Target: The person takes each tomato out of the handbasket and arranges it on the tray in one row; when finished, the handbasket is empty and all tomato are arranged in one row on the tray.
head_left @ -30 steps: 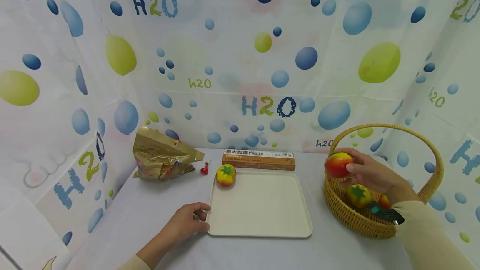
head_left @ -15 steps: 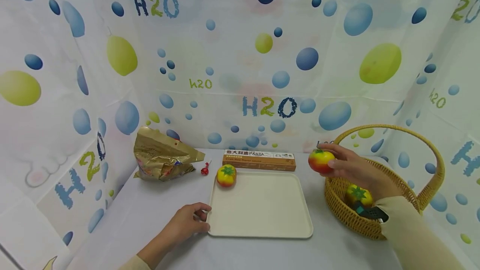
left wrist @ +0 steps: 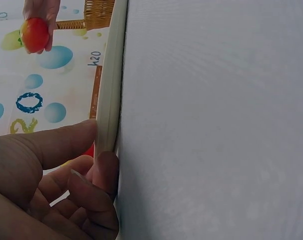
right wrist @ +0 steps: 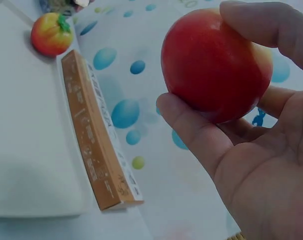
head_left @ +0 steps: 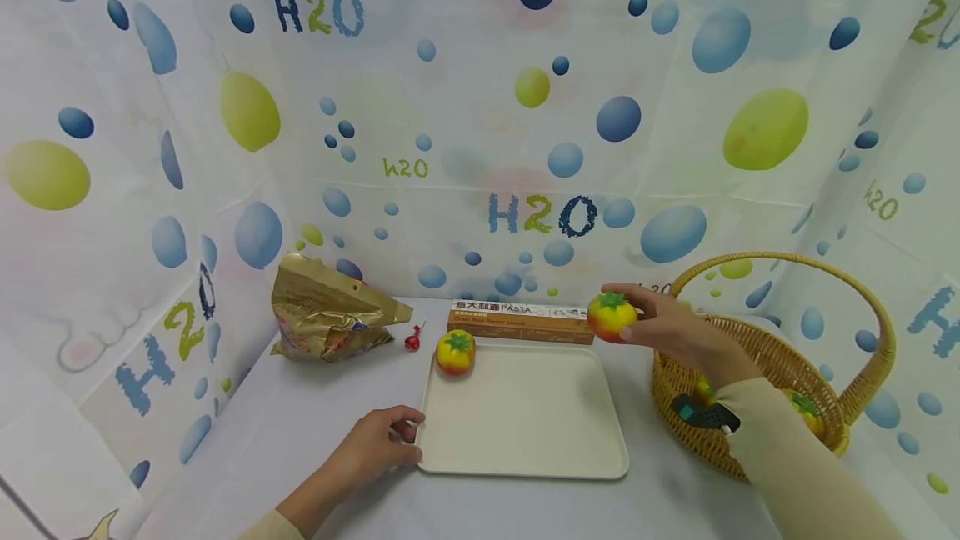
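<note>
My right hand [head_left: 678, 330] holds a red and yellow tomato [head_left: 611, 322] with a green leafy top, raised in the air beyond the tray's far right corner. In the right wrist view, thumb and fingers curl round this tomato [right wrist: 211, 70]. A second tomato [head_left: 455, 354] sits in the far left corner of the cream tray [head_left: 525, 415]. At the tray's left edge, my left hand [head_left: 375, 444] grips the rim [left wrist: 109, 100] near the front corner, with digits above and against its side in the left wrist view.
A wicker basket [head_left: 667, 390] with a tall handle stands at the right; a tomato [head_left: 806, 411] shows inside, partly behind my sleeve. Behind the tray lies a pasta box [head_left: 517, 327]. A gold candy bag [head_left: 326, 315] and a red lollipop [head_left: 412, 340] are at the left.
My right hand has carried the tomato left, out from over the basket to near the pasta box's right end. The left hand has stayed at the tray's edge.
</note>
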Demonstrator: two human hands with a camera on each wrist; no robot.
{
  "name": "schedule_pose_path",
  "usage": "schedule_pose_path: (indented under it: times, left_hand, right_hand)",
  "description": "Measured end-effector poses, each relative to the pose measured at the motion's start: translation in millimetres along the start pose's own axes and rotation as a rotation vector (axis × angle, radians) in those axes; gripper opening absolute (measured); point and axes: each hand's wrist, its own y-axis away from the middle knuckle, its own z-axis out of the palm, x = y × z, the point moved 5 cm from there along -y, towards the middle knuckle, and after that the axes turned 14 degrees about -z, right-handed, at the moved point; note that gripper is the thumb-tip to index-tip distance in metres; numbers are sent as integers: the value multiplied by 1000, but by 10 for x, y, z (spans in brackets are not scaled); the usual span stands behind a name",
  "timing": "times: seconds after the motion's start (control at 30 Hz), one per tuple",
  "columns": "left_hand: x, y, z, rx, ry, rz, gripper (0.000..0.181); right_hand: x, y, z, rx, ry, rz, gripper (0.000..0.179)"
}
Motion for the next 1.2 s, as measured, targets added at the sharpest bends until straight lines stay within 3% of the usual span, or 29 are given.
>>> schedule_pose_path:
  times: [0.33, 0.67, 1.2]
  left_hand:
    - [-5, 3, -3, 10, -11, -15, 46]
    - [6, 18, 0, 13, 1, -31, 47]
    - [-3, 23, 4, -10, 19, -30, 46]
  right_hand:
    - [64, -264, 169, -12, 59, -49, 74]
    - [213, -536, 407, 48, 15, 12, 87]
    - [517, -890, 882, 42, 28, 72, 82]
